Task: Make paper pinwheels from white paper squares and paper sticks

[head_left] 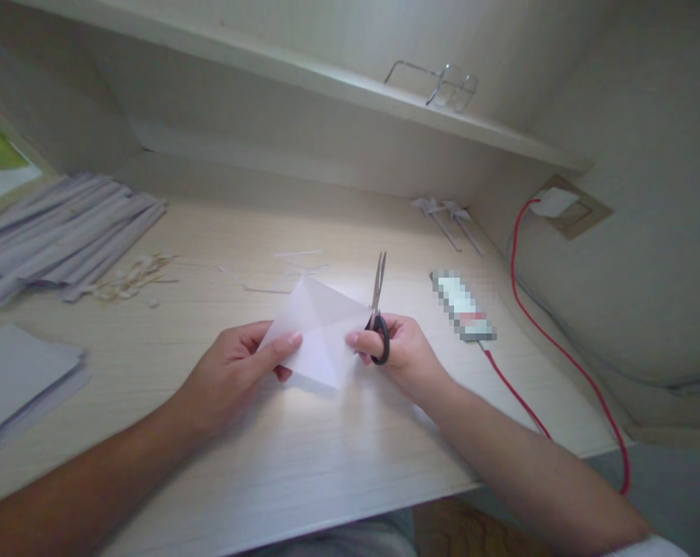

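A creased white square of paper (318, 333) is held above the desk between my two hands. My left hand (248, 360) pinches its left corner, thumb on top and fingers beneath. At the right side, my right hand (399, 348) has its thumb near the paper's edge and carries a pair of scissors (378, 298) with black handles. A finger goes through a handle loop, and the blades point away from me, slightly apart. Whether the right thumb and fingers also grip the paper is hard to make out.
Rolled paper tubes (71, 224) lie at the left, near small pale scraps (134, 278) and a stack of white sheets (25, 379). Thin strips (297, 254) lie behind the paper. Paper pinwheels (442, 213), a phone (462, 305) with a red cable (570, 344), and shelf-top glasses (442, 81) are at right.
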The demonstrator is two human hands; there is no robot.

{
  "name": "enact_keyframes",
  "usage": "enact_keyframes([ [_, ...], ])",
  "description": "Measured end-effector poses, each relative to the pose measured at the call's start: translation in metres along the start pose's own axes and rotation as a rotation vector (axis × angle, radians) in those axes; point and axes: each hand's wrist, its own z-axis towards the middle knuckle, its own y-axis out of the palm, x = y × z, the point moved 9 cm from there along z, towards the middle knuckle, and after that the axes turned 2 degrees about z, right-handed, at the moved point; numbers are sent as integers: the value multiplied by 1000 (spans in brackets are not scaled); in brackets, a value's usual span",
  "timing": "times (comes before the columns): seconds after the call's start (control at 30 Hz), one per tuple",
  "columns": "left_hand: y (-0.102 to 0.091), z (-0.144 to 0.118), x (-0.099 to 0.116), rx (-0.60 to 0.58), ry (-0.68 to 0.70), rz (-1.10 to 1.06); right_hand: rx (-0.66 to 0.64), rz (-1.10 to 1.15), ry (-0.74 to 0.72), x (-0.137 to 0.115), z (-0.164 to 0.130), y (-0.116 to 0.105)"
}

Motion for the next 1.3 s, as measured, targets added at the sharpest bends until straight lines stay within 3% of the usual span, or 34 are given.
enact_keyframes([
  [0.37, -10, 1, -4, 72, -31, -87, 10, -24, -25, -3, 0, -5],
  [0.7, -41, 3, 7, 266, 77, -314, -243, -252, 131, 3, -14, 15],
  [0.97, -54, -1, 12, 355, 162, -371, -399, -234, 267, 12, -24, 29],
  [1.3, -50, -6, 13, 360, 145, -237, -475, -227, 393, 17, -36, 41],
])
